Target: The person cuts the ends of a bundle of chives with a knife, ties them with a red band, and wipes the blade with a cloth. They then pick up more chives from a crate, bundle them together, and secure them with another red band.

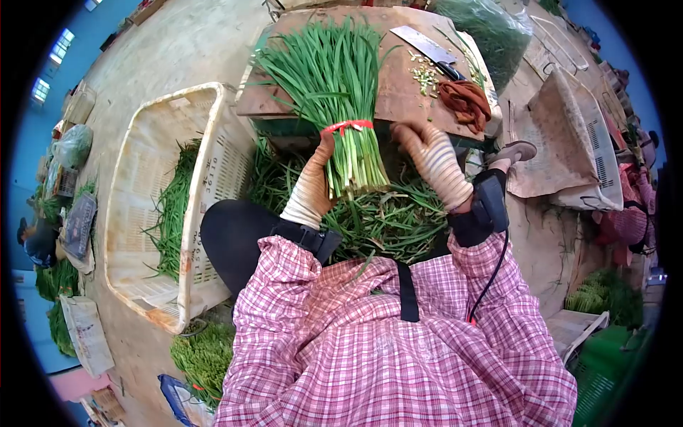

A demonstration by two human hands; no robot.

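A thick bunch of garlic chives (348,78) lies with its leaves on the wooden board and its pale cut stems toward me. Red tape (348,127) is wound around it where green turns to white. My left hand (313,178), in a striped glove, grips the stems from the left, its fingers partly hidden by the bunch. Just right of the bunch, my right hand (432,158), gloved too, has its fingers curled in. Whatever it may hold is hidden. Below both hands is a heap of loose leaves (388,220).
On the board (416,103) rest a cleaver (424,44), chopped bits (425,77) and a brown cloth (464,104). A white crate (210,167) with chives stands at left. A bag of greens (491,35) is at the far right. Another crate (605,135) and people are farther right.
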